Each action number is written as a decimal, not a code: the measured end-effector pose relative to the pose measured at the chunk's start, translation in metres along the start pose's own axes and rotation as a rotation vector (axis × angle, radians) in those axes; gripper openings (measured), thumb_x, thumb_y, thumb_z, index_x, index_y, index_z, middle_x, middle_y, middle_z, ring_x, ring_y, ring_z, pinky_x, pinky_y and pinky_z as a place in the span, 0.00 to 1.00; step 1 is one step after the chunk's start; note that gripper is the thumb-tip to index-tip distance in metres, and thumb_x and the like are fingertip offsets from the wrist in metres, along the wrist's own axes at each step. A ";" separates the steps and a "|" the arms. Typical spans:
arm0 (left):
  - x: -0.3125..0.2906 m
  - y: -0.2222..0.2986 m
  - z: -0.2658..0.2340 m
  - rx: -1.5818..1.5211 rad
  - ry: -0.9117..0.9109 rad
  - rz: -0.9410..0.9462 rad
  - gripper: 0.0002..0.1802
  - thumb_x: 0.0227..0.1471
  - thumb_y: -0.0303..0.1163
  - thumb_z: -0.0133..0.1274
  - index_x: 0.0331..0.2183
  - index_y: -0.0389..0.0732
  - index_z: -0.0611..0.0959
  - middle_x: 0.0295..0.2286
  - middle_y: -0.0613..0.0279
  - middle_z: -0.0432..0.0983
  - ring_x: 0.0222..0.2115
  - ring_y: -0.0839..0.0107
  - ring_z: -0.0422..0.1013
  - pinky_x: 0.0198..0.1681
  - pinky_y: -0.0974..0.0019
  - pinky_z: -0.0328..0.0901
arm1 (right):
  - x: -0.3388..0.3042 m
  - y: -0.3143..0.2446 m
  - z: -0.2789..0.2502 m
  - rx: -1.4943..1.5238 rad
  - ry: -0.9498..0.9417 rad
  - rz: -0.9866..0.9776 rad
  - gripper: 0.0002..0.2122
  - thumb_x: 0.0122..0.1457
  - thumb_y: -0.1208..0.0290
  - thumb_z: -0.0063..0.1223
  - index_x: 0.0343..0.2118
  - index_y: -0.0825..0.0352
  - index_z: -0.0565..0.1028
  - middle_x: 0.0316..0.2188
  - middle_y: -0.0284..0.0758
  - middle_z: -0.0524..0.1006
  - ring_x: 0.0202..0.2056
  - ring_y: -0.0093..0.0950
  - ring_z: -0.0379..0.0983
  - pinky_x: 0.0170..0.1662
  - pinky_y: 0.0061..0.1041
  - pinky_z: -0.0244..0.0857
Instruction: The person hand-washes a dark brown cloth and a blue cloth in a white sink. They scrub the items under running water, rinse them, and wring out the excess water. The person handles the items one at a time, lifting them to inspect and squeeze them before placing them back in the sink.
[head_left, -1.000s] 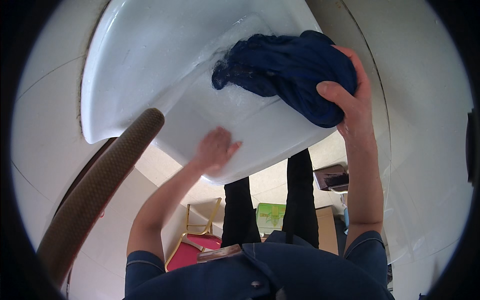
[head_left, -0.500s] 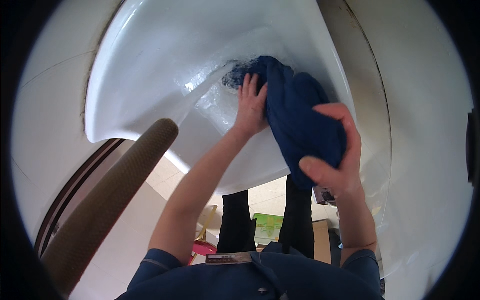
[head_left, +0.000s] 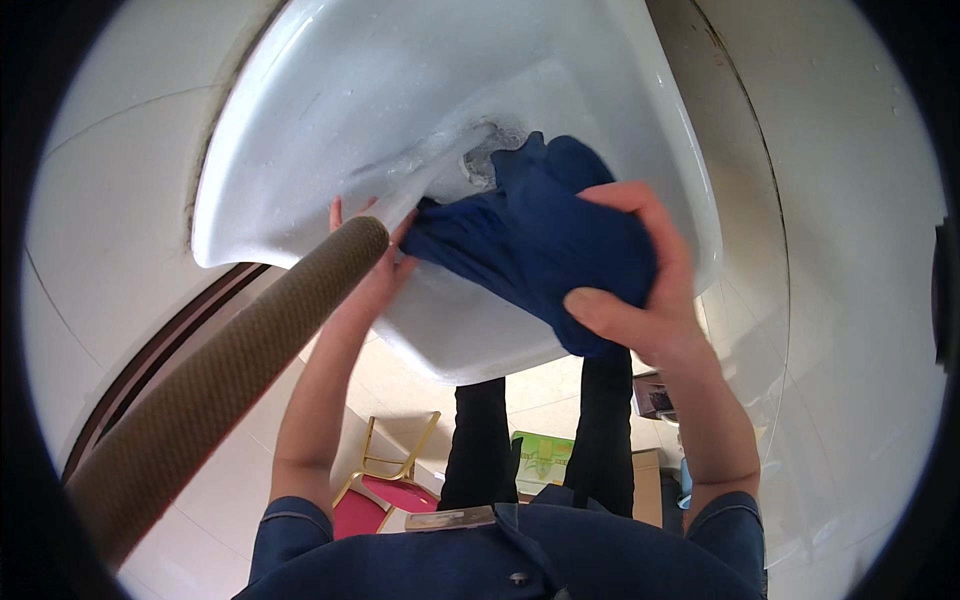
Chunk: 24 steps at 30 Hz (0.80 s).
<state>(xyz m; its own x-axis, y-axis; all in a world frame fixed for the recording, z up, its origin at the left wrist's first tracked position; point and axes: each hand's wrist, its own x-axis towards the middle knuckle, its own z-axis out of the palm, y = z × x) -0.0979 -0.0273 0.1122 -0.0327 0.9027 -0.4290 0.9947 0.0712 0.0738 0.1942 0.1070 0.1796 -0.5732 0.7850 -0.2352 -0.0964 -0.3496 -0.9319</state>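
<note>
A wet blue cloth [head_left: 530, 235] stretches across a white basin [head_left: 300, 110], from one hand to the other. My right hand [head_left: 660, 285] is closed around the bunched right end, thumb on the near side. At the cloth's left tip is my left hand [head_left: 385, 275], partly hidden behind a thick brown textured tube [head_left: 240, 365]. Its thumb and a finger meet the tip, while other fingers stick out past the tube. Water [head_left: 425, 175] streams from the tube's end toward the round drain [head_left: 482, 160], just beyond the cloth.
The tube slants in from the lower left, over my left forearm. Pale walls [head_left: 850, 250] curve up on the right. Below the basin are a red-seated chair with a gold frame [head_left: 385, 490], a green box [head_left: 543, 458] and a brown carton [head_left: 647, 487].
My left hand has moved left and nearer, from beside the drain to behind the tube, drawing the cloth's end along. The drain is now uncovered. My right hand has shifted slightly left.
</note>
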 end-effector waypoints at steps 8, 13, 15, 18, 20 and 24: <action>0.008 0.025 0.013 -0.374 -0.320 -0.073 0.41 0.50 0.45 0.54 0.60 0.38 0.61 0.56 0.43 0.61 0.57 0.45 0.58 0.59 0.52 0.54 | -0.004 0.026 0.013 -0.195 -0.084 0.171 0.21 0.44 0.75 0.58 0.44 0.61 0.69 0.33 0.37 0.76 0.34 0.30 0.74 0.41 0.26 0.68; 0.032 0.065 0.065 -0.496 -0.037 0.219 0.56 0.35 0.41 0.67 0.62 0.42 0.56 0.59 0.40 0.53 0.61 0.43 0.50 0.61 0.49 0.49 | -0.022 0.015 0.024 -0.115 -0.223 0.094 0.21 0.44 0.73 0.57 0.45 0.61 0.68 0.33 0.39 0.75 0.34 0.35 0.76 0.41 0.27 0.68; 0.041 0.074 0.096 -0.677 0.086 0.256 0.48 0.38 0.39 0.65 0.59 0.41 0.62 0.57 0.44 0.58 0.59 0.48 0.55 0.59 0.54 0.54 | -0.024 0.002 0.033 -0.075 -0.297 0.081 0.22 0.44 0.73 0.57 0.45 0.61 0.68 0.32 0.39 0.74 0.34 0.36 0.76 0.40 0.27 0.68; 0.026 0.110 0.047 -1.492 0.028 -0.130 0.32 0.41 0.36 0.62 0.50 0.39 0.73 0.48 0.47 0.69 0.49 0.53 0.67 0.51 0.59 0.63 | -0.016 -0.013 0.031 -0.036 -0.382 -0.024 0.21 0.44 0.74 0.55 0.45 0.61 0.69 0.33 0.38 0.75 0.34 0.36 0.75 0.42 0.28 0.67; -0.009 0.096 0.066 -1.560 0.053 -0.296 0.22 0.41 0.34 0.62 0.40 0.39 0.79 0.37 0.50 0.76 0.39 0.55 0.73 0.42 0.61 0.68 | -0.001 -0.017 0.023 -0.079 -0.353 -0.125 0.21 0.43 0.74 0.57 0.44 0.60 0.69 0.33 0.38 0.75 0.34 0.37 0.75 0.41 0.28 0.68; -0.037 0.093 0.012 -0.663 0.126 -0.001 0.10 0.36 0.32 0.62 0.19 0.39 0.77 0.18 0.54 0.73 0.21 0.52 0.72 0.26 0.57 0.66 | 0.034 -0.003 -0.005 -0.234 -0.181 -0.123 0.21 0.42 0.74 0.58 0.44 0.61 0.71 0.34 0.36 0.76 0.36 0.31 0.75 0.43 0.26 0.67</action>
<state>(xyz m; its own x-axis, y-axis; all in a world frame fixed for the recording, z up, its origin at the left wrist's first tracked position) -0.0030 -0.0596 0.1239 -0.0844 0.9423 -0.3240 0.7259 0.2809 0.6278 0.1795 0.1372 0.1728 -0.7063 0.7029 -0.0834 0.0036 -0.1143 -0.9934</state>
